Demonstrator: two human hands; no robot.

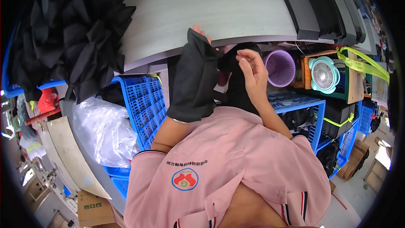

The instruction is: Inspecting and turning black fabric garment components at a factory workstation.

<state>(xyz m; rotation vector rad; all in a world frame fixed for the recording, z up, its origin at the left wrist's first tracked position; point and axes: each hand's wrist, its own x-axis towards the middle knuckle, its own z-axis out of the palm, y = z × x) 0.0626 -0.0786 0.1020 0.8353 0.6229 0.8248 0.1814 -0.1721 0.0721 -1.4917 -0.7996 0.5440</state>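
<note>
A black fabric sleeve (192, 78) covers my left forearm and most of the hand, from near the bracelet upward. Only the fingertips of my left hand (201, 32) stick out of its far end, stretched out over the table's near edge. The rest of that hand is hidden inside the cloth. To the right, my right hand (255, 76) hovers over my dark-clothed lap with its fingers loosely bent and apart, and nothing shows in it. The grey table (211, 8) lies just beyond both hands.
A large heap of black fabric pieces (71, 29) fills the far left. Flat black pieces (301, 10) are stacked at the table's right. Nearby are a purple basket (280, 68), a small turquoise fan (324, 75), blue crates (145, 105) and a clear plastic bag (103, 128).
</note>
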